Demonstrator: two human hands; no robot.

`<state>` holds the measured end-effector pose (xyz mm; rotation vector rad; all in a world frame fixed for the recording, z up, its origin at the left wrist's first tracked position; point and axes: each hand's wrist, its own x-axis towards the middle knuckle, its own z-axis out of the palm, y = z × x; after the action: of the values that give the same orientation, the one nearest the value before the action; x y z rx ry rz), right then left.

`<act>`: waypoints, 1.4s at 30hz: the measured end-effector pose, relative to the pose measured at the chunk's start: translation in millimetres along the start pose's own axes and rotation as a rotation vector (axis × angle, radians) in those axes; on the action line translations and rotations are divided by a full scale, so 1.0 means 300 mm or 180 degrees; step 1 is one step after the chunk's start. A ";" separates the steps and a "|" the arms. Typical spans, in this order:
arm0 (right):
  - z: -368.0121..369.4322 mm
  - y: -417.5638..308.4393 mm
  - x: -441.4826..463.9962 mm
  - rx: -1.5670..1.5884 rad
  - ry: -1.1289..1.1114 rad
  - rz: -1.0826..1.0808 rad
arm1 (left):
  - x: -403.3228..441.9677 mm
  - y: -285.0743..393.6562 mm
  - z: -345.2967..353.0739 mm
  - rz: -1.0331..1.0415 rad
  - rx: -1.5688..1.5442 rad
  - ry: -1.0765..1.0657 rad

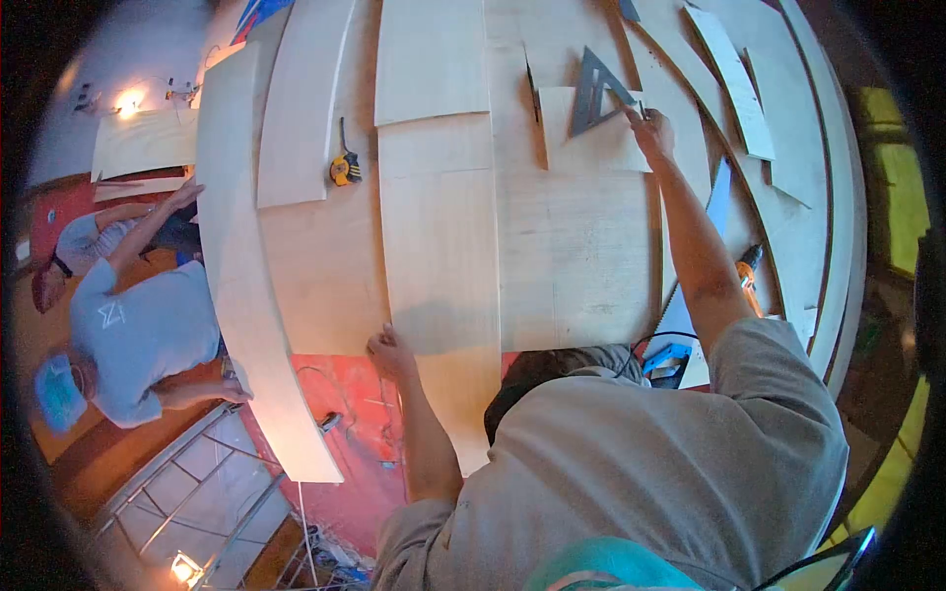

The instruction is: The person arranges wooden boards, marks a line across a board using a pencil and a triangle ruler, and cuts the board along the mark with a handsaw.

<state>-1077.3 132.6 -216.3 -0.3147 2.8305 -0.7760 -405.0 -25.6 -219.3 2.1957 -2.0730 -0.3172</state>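
Currently, our right hand (654, 136) is touching the speed square (581, 110) at one o'clock, our left hand (393, 357) curling beside a plank (443, 246) at eight, grips indeterminable; uneven pressure is risking misalignment.

Set square (583, 106) markings unreadable; upper center board (432, 61) cut off.

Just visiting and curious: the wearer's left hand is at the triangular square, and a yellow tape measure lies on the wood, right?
No: the head view shows the right hand at the triangular square. The yellow tape measure does lie on the wood.
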 end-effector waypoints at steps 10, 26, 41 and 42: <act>0.073 0.117 -0.525 0.1622 -0.0908 0.0217 | -0.214 -0.253 -0.015 -0.0071 -0.0182 -0.0576; -0.204 0.334 -1.073 0.2650 -0.1463 0.0720 | -0.462 -0.677 -0.025 0.0114 -0.0658 -0.0428; -0.084 0.049 -1.445 0.2066 -0.2680 0.0149 | -0.911 -1.187 -0.115 -0.0413 -0.0277 -0.0420; -0.073 0.016 -1.474 0.1920 -0.2784 0.0068 | -0.915 -1.184 -0.140 -0.0514 -0.0187 -0.0668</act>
<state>-658.8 258.6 -144.6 -0.3936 1.7056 -1.0942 -63.2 267.9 -234.3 2.3910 -1.9553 -0.6406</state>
